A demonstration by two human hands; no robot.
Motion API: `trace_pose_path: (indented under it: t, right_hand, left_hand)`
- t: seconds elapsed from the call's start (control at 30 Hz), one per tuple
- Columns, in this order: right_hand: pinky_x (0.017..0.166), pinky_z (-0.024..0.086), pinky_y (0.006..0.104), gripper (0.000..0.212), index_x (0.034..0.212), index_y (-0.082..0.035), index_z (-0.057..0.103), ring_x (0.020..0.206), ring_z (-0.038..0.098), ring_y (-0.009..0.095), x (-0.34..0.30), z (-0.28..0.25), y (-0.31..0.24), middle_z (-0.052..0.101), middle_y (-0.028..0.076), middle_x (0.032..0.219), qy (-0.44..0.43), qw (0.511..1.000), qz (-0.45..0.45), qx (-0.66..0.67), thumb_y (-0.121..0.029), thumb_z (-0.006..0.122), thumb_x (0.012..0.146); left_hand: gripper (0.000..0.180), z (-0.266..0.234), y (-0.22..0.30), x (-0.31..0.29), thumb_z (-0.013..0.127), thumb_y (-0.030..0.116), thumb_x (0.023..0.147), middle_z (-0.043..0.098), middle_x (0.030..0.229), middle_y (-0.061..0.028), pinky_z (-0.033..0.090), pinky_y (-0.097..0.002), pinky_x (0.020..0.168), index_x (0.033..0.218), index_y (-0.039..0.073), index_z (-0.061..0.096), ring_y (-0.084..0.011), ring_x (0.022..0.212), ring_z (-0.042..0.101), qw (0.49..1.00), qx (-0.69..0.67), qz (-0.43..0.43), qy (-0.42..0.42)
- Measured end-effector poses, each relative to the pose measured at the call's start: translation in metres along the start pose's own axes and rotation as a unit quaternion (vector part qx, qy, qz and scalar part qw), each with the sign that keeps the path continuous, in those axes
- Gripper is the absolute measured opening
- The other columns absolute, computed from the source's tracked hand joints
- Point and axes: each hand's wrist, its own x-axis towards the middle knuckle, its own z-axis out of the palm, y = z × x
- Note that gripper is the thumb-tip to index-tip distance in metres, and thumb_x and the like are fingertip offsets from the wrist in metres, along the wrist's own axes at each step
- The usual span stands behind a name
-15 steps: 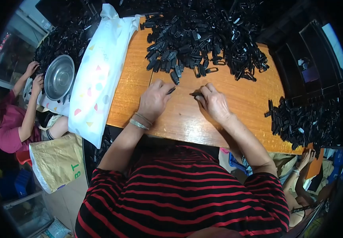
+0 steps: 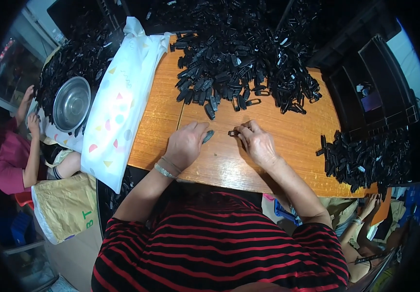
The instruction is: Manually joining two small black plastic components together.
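My left hand [image 2: 185, 144] pinches a small dark plastic piece [image 2: 208, 136] between thumb and fingertips, its end poking out toward the right; my right hand [image 2: 257, 142] closes its fingertips on a second black clip [image 2: 233, 133], and the two pieces sit just apart over the table [image 2: 229, 163]. Both hands rest low on the wood, wrists down, a thin bracelet [image 2: 164, 170] on my left wrist. Between my hands and the near edge the varnished orange-brown wood lies bare, a seam running from the pile toward me. Beyond my fingers the big pile [image 2: 241, 73] of black clips spreads across the far half, glossy, angular and tangled, with loose ones straggling close to my knuckles. A smaller heap [image 2: 365, 160] crowds the right edge, running over the corner. On the left edge a white bag [image 2: 120, 104] with coloured shapes drapes off the table, soft and wrinkled. Past it a steel bowl [image 2: 71, 103], round and shiny, sits among more black pieces, near another person's hands [image 2: 31, 109]. A tan sack [image 2: 64, 207] hangs below the left corner.
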Motion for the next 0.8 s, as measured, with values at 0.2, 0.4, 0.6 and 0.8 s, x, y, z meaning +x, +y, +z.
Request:
trace_pose_path:
  t: [0.2, 0.4, 0.6, 0.8]
  right_hand:
    - [0.069, 0.054, 0.0408, 0.029, 0.106, -0.005, 0.061, 0.086, 0.063, 0.033, -0.004, -0.006, 0.003, 0.058, 0.012, 0.101, -0.039, 0.998, -0.055, -0.010, -0.011, 0.069, 0.079]
    - [0.067, 0.053, 0.0424, 0.023, 0.097, -0.001, 0.060, 0.084, 0.062, 0.034, -0.003, -0.008, -0.004, 0.057, 0.014, 0.096, -0.096, 0.995, 0.005, -0.024, -0.008, 0.070, 0.078]
    - [0.066, 0.051, 0.0391, 0.020, 0.096, 0.002, 0.059, 0.078, 0.063, 0.035, -0.003, -0.009, -0.013, 0.062, 0.018, 0.087, 0.009, 0.989, 0.040, 0.142, -0.006, 0.069, 0.081]
    - [0.060, 0.044, 0.0252, 0.019, 0.102, 0.003, 0.058, 0.067, 0.052, 0.009, 0.002, 0.000, -0.043, 0.057, 0.003, 0.078, 0.072, 0.946, 0.143, 0.283, -0.006, 0.065, 0.087]
  left_hand:
    - [0.030, -0.019, -0.001, 0.007, 0.051, 0.006, 0.083, 0.057, 0.100, -0.0124, 0.050, -0.0364, 0.076, 0.110, 0.006, 0.064, -0.0287, 0.091, 0.057, 0.983, 0.060, 0.173, -0.021]
    - [0.019, -0.015, -0.018, 0.015, 0.054, 0.007, 0.083, 0.054, 0.095, -0.0102, 0.050, -0.0361, 0.075, 0.099, 0.006, 0.064, -0.0275, 0.093, 0.056, 0.968, 0.047, 0.178, -0.169]
    - [0.015, -0.004, -0.019, 0.010, 0.068, 0.006, 0.076, 0.054, 0.090, -0.0095, 0.049, -0.0357, 0.071, 0.087, 0.006, 0.059, -0.0285, 0.086, 0.058, 0.982, -0.039, 0.122, -0.137]
    - [0.016, 0.011, -0.003, 0.006, 0.063, 0.003, 0.087, 0.061, 0.087, -0.0031, 0.049, -0.0240, 0.066, 0.102, 0.001, 0.057, -0.0116, 0.072, 0.059, 0.885, -0.432, -0.170, -0.024]
